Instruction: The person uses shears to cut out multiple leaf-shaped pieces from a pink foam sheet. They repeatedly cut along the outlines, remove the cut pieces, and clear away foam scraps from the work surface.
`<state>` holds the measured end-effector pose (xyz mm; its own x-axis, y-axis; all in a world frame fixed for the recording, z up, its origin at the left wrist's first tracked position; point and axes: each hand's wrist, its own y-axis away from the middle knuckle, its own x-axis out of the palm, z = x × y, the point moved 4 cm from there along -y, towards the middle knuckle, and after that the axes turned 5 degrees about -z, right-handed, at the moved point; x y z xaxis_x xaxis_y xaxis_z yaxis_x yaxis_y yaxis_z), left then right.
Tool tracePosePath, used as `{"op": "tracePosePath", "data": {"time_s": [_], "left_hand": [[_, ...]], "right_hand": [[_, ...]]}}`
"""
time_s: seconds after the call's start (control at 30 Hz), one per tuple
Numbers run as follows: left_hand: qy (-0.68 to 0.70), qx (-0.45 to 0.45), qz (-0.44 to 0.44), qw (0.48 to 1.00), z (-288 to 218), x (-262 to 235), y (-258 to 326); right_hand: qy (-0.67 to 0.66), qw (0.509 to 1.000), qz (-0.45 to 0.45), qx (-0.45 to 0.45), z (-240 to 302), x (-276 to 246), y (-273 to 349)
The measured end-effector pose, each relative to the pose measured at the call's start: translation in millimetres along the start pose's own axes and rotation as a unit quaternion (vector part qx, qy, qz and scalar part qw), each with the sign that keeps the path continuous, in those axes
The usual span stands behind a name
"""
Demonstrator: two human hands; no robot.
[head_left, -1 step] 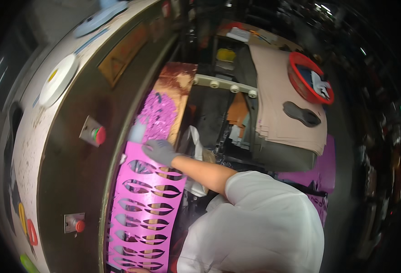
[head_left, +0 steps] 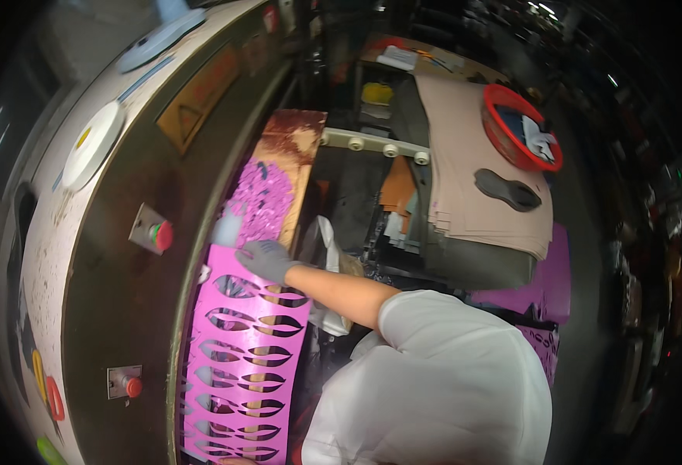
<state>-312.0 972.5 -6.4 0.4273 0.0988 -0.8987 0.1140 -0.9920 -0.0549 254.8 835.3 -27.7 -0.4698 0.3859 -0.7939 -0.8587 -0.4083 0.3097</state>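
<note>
A magenta sheet (head_left: 215, 327) with rows of leaf-shaped cut-outs lies along the side of the dark machine. My right hand (head_left: 265, 261), in a grey glove, is at the sheet's far edge, with its fingers closed over that edge. Only a strip of my left hand (head_left: 236, 461) shows at the lower border of the picture, against the sheet's near end; its fingers are mostly hidden. Beyond the sheet, a heap of small magenta pieces (head_left: 263, 194) lies on a worn wooden board (head_left: 298, 147).
The machine's dark green face (head_left: 116, 302) stands at the left, with red push-buttons (head_left: 160, 235). At the right, a stack of beige sheets (head_left: 465, 167) carries a dark sole-shaped piece (head_left: 507, 191) and a red basin (head_left: 499, 138). A rail with white rollers (head_left: 389, 150) crosses behind the board.
The view has shifted slightly, so most things sit a little further left. My right hand stays at the sheet's far edge.
</note>
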Motion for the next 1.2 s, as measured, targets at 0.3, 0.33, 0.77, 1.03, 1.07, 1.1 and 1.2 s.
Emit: {"op": "tracePosePath", "data": {"time_s": [0.3, 0.33, 0.77, 1.03, 1.07, 1.1, 1.2], "left_hand": [[0.101, 0.056, 0.004, 0.993, -56, 90, -83], [0.098, 0.058, 0.012, 0.993, -63, 88, -90], [0.165, 0.084, -0.003, 0.983, -74, 110, -179], [0.265, 0.067, -0.007, 0.962, -228, 87, -228], [0.353, 0.014, 0.048, 0.934, -272, 112, -237], [0.312, 0.077, 0.093, 0.942, -319, 129, -238], [0.329, 0.242, 0.189, 0.893, -456, 191, -215]], "right_hand": [[-0.125, 0.981, -0.136, -0.061, 33, 12, -12], [-0.073, 0.983, -0.154, -0.061, 39, 6, -7], [0.144, 0.943, -0.135, -0.267, 177, 22, -106], [-0.245, 0.965, -0.003, -0.092, 176, 4, -150], [-0.372, 0.927, 0.033, -0.026, 177, -3, -164], [-0.397, 0.913, 0.078, 0.046, 177, -5, -178], [-0.42, 0.89, 0.131, 0.122, 187, -2, -217]]}}
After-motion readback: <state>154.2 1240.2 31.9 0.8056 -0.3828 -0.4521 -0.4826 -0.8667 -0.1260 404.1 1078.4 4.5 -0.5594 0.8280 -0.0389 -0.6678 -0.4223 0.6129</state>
